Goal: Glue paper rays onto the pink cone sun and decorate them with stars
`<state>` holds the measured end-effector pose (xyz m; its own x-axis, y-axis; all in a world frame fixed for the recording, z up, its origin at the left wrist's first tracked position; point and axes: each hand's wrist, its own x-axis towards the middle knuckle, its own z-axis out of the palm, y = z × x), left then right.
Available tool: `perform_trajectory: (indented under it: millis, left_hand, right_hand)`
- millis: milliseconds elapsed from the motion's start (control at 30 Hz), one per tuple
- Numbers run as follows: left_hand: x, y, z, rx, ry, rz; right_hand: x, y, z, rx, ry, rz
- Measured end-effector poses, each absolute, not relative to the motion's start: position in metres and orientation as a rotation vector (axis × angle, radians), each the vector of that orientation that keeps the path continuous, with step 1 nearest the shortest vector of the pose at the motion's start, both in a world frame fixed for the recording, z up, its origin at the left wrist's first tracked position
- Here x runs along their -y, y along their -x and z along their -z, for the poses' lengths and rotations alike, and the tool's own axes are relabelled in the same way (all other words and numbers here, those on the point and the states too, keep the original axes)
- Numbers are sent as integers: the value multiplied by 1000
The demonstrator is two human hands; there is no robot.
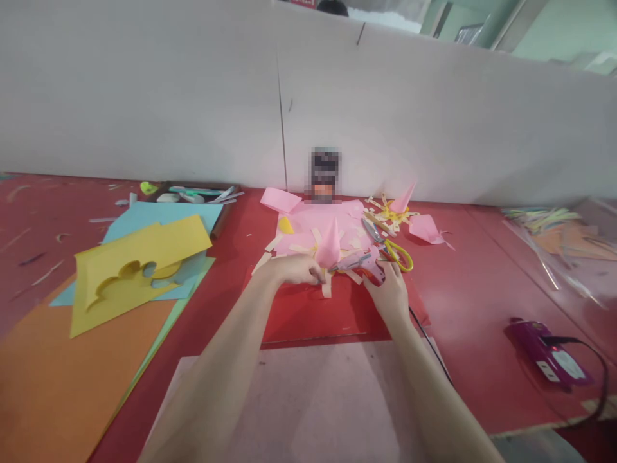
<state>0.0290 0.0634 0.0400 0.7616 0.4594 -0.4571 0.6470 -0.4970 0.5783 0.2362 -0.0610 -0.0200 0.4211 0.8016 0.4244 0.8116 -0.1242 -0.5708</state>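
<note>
A: Where is the pink cone (330, 244)?
B: It stands point up in the middle of the red surface (470, 283), over a sheet of pink paper (354, 215) and a red sheet (308, 318). Pale strips (326, 287) spread out around its base.
A: And the person's hands?
B: They are apart, one on each side of the cone. The right hand (389, 289) is closed around a pink glue gun (369, 262), whose tip points left, toward the cone's base. The left hand (303, 270) is at the near left of that base, with its fingers bent over the strips. Whether they pinch anything, one cannot tell.
A: What lies near the right hand?
B: Scissors with yellow handles (399, 255) lie just beyond it. Past them, a second cone (403, 200) stands on a yellow base with more strips around it.
A: What about the sides?
B: On the left, cut yellow paper (120, 273) overlaps blue paper (159, 215), with orange paper (72, 373) nearer the person. On the right sits a purple power socket (547, 354) with a black cord (598, 363) plugged in.
</note>
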Motion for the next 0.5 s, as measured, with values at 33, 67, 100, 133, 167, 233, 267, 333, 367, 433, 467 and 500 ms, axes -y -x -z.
perform_trajectory:
  millis: [33, 67, 100, 133, 167, 233, 267, 333, 367, 433, 467, 500]
  left_hand:
    - [-63, -29, -40, -822, -2184, 306]
    - [-63, -29, -40, -816, -2185, 300]
    - [-63, -30, -40, -809, -2185, 294]
    - [-63, -30, -40, -802, -2185, 292]
    - [-63, -30, -40, -796, -2184, 293]
    - [-63, -30, -41, -788, -2183, 297]
    - [-63, -30, -41, -785, -2185, 300]
    - [-64, -30, -41, -785, -2193, 305]
    - [-64, -30, -41, -789, -2197, 309]
    - [-64, -30, -41, -799, -2205, 316]
    - [-64, -30, -41, -802, -2206, 316]
    - [-63, -30, -41, -804, -2205, 316]
  right_hand:
    - [61, -236, 20, 1373, 1897, 22]
    - [61, -236, 20, 1375, 1885, 25]
    - [61, -236, 20, 1377, 1878, 27]
    - [61, -236, 20, 1378, 1876, 30]
    - [61, -236, 20, 1380, 1875, 32]
    - [61, -237, 20, 1381, 1872, 32]
    - [61, -237, 20, 1382, 1869, 30]
    - [62, -237, 20, 1385, 1865, 24]
    - [62, -237, 20, 1389, 1863, 22]
    - [62, -238, 19, 1394, 1857, 23]
    - [62, -238, 19, 1396, 1851, 25]
    - [62, -238, 20, 1397, 1845, 26]
